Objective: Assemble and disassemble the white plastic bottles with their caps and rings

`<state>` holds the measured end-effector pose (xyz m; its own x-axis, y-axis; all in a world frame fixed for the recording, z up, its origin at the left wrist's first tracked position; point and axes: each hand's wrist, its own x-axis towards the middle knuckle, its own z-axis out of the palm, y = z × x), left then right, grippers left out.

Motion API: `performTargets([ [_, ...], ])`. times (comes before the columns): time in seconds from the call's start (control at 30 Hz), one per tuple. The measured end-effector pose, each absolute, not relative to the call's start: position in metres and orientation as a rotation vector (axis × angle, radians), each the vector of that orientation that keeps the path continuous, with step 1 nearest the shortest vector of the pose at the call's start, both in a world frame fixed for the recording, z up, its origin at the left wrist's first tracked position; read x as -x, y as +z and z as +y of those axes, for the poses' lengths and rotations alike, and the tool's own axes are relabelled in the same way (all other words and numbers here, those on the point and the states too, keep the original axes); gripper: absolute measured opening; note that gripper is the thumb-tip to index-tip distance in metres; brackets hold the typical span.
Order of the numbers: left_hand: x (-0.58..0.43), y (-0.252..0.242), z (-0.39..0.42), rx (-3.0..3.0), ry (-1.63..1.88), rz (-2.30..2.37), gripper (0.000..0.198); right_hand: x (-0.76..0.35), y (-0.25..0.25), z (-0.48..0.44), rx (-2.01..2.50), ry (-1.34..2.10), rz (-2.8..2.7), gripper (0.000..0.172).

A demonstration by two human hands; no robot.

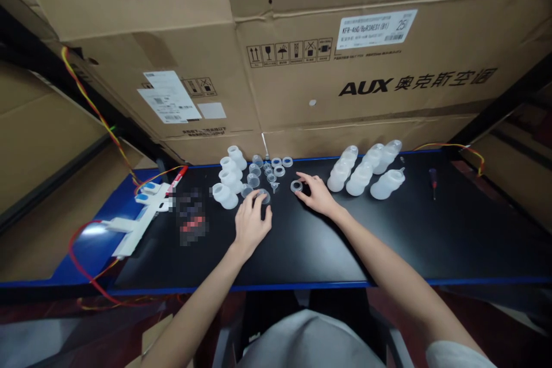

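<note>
My left hand (252, 223) reaches over the table, its fingers curled at a clear dome-shaped cap (265, 198) that they partly hide. To its right, my right hand (318, 196) has thumb and index finger at the two sides of a translucent ring collar (296, 186), which rests on the black surface. Between and behind the hands lie other ring collars (279, 171), small clear nipples (271, 175) and several clear caps (253, 180). Uncapped white baby bottles (230, 180) stand in a row left of these parts.
Fitted baby bottles (359, 178) stand right of my right hand. Farther right lies a small screwdriver (433, 184). A white power strip (144, 221), a red marker (176, 180) and cables are at the left. Cardboard boxes (297, 121) wall off the back of the black table (310, 259).
</note>
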<state>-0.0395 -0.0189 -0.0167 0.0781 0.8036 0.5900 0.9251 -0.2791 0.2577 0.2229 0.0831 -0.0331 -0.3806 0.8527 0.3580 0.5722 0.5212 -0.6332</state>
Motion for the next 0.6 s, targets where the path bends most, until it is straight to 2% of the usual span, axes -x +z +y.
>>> performTargets([
  [0.2,0.016,-0.009,0.024,2.166,-1.095,-1.623,0.059,-0.222,-0.030,0.082,1.139,0.573,-2.066,0.061],
  [0.27,0.014,-0.007,0.040,2.221,-1.098,-1.556,0.047,-0.222,-0.030,0.081,1.124,0.583,-2.065,0.061],
  [0.37,0.011,-0.005,0.053,2.261,-1.111,-1.505,0.015,-0.222,-0.031,0.081,1.124,0.597,-2.045,0.060],
  [0.47,0.010,-0.004,0.051,2.253,-1.203,-1.460,0.013,-0.222,-0.031,0.081,1.125,0.605,-2.032,0.060],
  [0.6,0.011,-0.003,0.043,2.351,-1.495,-1.313,0.016,-0.222,-0.028,0.080,1.126,0.609,-2.034,0.056],
])
